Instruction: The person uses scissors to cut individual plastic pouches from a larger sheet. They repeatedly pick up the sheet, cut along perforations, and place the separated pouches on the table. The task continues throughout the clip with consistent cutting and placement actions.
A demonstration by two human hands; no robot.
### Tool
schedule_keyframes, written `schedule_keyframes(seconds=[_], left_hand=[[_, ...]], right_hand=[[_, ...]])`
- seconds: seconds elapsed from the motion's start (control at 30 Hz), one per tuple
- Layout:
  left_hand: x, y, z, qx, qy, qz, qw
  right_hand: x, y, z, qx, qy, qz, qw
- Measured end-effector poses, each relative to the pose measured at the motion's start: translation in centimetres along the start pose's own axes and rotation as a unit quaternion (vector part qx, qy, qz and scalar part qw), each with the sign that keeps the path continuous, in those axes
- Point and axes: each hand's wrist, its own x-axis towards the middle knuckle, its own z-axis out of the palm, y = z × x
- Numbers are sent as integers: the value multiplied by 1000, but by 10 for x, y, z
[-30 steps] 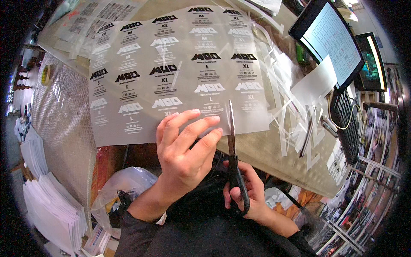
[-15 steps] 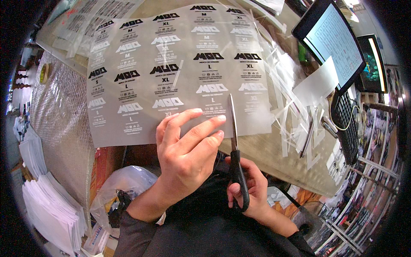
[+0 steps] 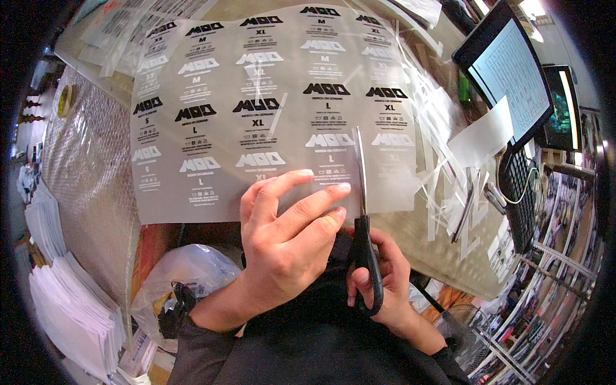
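A translucent printed sheet [image 3: 168,199] with rows of black and white label prints lies on the table, its near edge toward me. My left hand [image 3: 289,231] rests on that near edge, fingers stretched and spread over the film; its thumb is hidden. Black-handled scissors [image 3: 366,256] are in my right hand [image 3: 387,276], fingers wrapped round the handles. Their metal blades point away from me at the sheet's near edge, between the two rightmost columns of prints. I cannot tell how far the blades are apart.
Thin clear offcut strips [image 3: 443,173] lie right of the sheet, beside a white paper piece [image 3: 481,135], a monitor [image 3: 507,70] and a keyboard [image 3: 518,192]. Bubble wrap [image 3: 83,154] covers the left side. Stacked white papers [image 3: 77,314] and a plastic bag [image 3: 186,269] stand lower left.
The scissors and both hands sit slightly further right in the picture, as do the sheet's right part and the monitor. The blades look closer together. My grip on the scissors is the same.
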Motion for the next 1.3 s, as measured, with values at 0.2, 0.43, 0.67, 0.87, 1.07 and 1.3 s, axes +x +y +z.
schedule_keyframes(seconds=[0.2, 0.43, 0.67, 0.87, 1.07, 1.3], left_hand=[[0, -2, 2, -6, 13, 3, 1000], [0, -1, -3, -25, -2, -5, 1000], [2, -1, -4, -44, -4, -15, 999], [1, -1, -8, -60, -7, -19, 998], [1, -2, -10, -74, -9, -20, 997], [2, -1, -13, -87, -7, -26, 996]], right_hand=[[-2, 0, 3, -2, 9, 17, 1000], [5, -7, 6, 21, 19, 11, 1000], [14, -14, 8, 21, 19, -3, 1000], [24, -23, 11, 4, 25, -12, 1000], [32, -31, 14, -7, 31, -23, 999], [42, -40, 15, -16, 36, -21, 999]])
